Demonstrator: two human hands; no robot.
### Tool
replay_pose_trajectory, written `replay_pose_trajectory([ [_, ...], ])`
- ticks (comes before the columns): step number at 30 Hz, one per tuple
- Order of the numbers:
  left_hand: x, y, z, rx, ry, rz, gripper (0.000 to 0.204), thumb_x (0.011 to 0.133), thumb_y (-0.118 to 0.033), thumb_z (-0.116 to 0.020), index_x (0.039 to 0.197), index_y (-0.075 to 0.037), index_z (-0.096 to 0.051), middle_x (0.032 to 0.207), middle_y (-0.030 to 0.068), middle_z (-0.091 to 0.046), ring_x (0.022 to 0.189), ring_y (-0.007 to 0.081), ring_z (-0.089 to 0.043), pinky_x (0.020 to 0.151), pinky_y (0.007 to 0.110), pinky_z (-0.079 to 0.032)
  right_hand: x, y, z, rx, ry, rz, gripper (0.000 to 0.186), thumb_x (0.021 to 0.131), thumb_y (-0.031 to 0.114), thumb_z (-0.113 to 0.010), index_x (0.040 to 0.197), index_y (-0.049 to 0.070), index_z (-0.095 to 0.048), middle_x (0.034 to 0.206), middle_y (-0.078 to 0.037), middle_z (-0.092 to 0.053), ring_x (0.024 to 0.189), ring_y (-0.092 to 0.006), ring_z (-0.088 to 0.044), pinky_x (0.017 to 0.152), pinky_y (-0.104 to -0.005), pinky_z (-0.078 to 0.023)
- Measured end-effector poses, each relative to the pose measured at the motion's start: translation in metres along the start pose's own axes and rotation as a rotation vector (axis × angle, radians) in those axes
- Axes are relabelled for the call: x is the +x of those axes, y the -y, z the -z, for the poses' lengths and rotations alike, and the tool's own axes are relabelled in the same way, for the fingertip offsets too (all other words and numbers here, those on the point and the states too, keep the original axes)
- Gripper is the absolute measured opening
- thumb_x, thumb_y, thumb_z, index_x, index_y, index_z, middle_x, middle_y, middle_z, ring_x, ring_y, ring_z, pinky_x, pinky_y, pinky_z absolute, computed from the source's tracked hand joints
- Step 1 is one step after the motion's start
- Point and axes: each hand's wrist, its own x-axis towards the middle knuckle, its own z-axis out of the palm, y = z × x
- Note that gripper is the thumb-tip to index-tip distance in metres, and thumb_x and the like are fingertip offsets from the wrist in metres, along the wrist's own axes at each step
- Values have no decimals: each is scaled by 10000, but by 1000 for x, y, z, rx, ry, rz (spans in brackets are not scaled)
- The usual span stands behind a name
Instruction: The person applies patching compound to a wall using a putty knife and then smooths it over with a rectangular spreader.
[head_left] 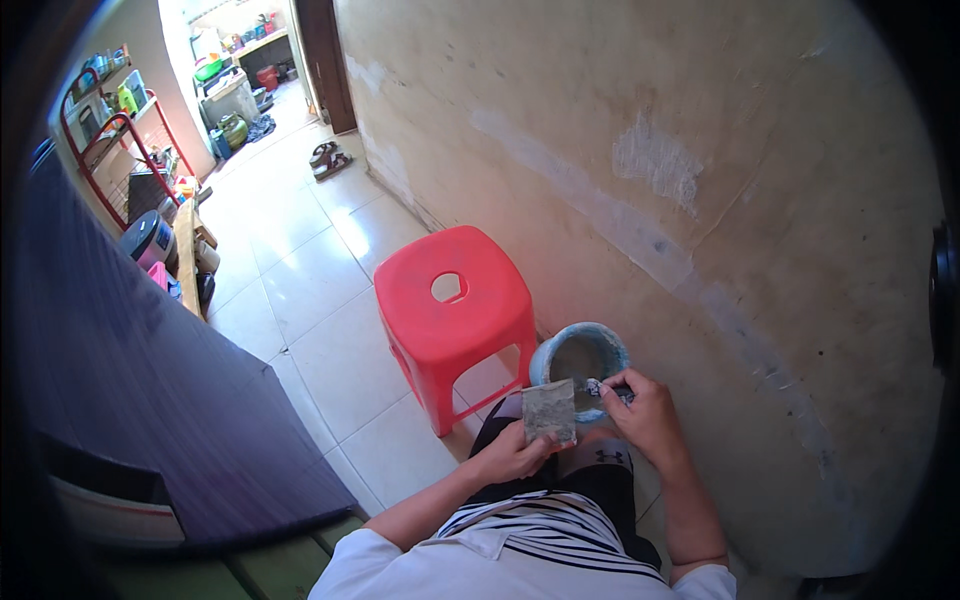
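Observation:
My left hand is closed on the lower edge of a square, flat grey plate with streaks of greyish paste on it. My right hand is closed round the dark, white-smeared handle of a small tool, probably a putty knife; its blade cannot be made out. The tool is just right of the plate, over the near rim of a light blue bucket. Grey, wet-looking matter shows inside the bucket. Both hands are above my lap.
A red plastic stool stands left of the bucket. The tan wall with pale patched strips rises close on my right. A dark, sheet-like surface fills the left. Sandals and a red rack are farther off, near a doorway.

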Motion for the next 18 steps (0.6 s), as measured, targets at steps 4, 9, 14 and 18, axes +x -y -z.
replay_pose_trajectory([
  [4, -3, -1, -6, -10, -62, -16, 279, 1042, -229, -409, 1117, -42, -602, 679, 0, -502, 500, 88, -470, 466, 254, -385, 2, 3, 7, 18, 18, 77, 173, 856, 164, -692, 917, 4, -668, 837, -192, -689, 714, -311, -682, 644, -376, -516],
  [9, -14, -12, -21, 28, -160, -7, 273, 1042, -217, -408, 1107, -32, -598, 694, 2, -507, 493, 92, -478, 453, 249, -385, 3, 8, 16, 113, 107, 80, 196, 855, 179, -701, 918, -5, -674, 781, -186, -683, 680, -251, -675, 639, -360, -509],
  [14, -19, -18, -31, -52, -189, -46, 302, 1050, -252, -420, 1127, -8, -580, 820, 28, -540, 495, 93, -486, 445, 241, -388, 6, -21, 27, 318, 48, 28, 153, 895, 152, -688, 921, 1, -688, 734, -67, -670, 601, -114, -580, 571, -271, -469],
  [18, -16, -20, -44, -147, -274, -97, 323, 1047, -288, -444, 1139, -9, -579, 943, 60, -626, 508, 89, -489, 444, 233, -403, 10, -34, 45, 531, 70, -86, 133, 924, 137, -665, 935, 5, -676, 700, -34, -639, 519, -40, -509, 448, -197, -380],
])
